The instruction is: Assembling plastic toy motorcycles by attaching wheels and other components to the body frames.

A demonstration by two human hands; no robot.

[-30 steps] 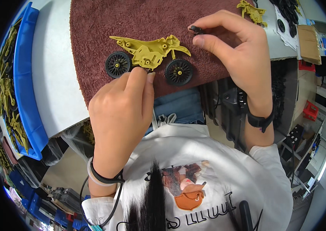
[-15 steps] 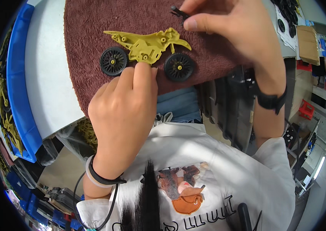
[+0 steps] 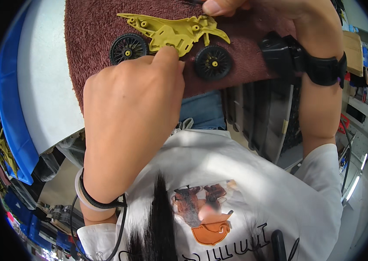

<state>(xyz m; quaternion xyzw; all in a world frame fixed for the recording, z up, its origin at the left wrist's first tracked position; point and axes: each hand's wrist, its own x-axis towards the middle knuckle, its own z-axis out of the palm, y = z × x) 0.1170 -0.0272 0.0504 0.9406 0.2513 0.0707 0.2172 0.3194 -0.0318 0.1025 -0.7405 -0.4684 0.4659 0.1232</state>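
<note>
A yellow-green toy motorcycle body half (image 3: pixel 173 30) lies on the brown towel, inner side up, showing pegs and cut-outs. Black spoked wheels sit at its two ends, the rear wheel (image 3: pixel 128 49) on the left and the front wheel (image 3: pixel 213 63) on the right. My left hand (image 3: pixel 132 100) is closed at the body's lower edge, thumb and forefinger pinching it between the wheels. At the top edge, my right hand (image 3: pixel 227 6) pinches a small black plastic part (image 3: pixel 194 1), mostly cut off by the picture's rim, just above the body's front end.
The brown towel (image 3: pixel 90 39) covers part of a white table (image 3: pixel 45 87). A blue tray (image 3: pixel 16 100) stands along the left, with more yellow-green parts (image 3: pixel 3 148) beyond it. Dark grey crates (image 3: pixel 264 117) are below the table at right. A cardboard box (image 3: pixel 352 52) is farther right.
My right hand has moved up toward the picture's top edge with the black part, nearer the body's front end. The motorcycle and my left hand sit higher in view.
</note>
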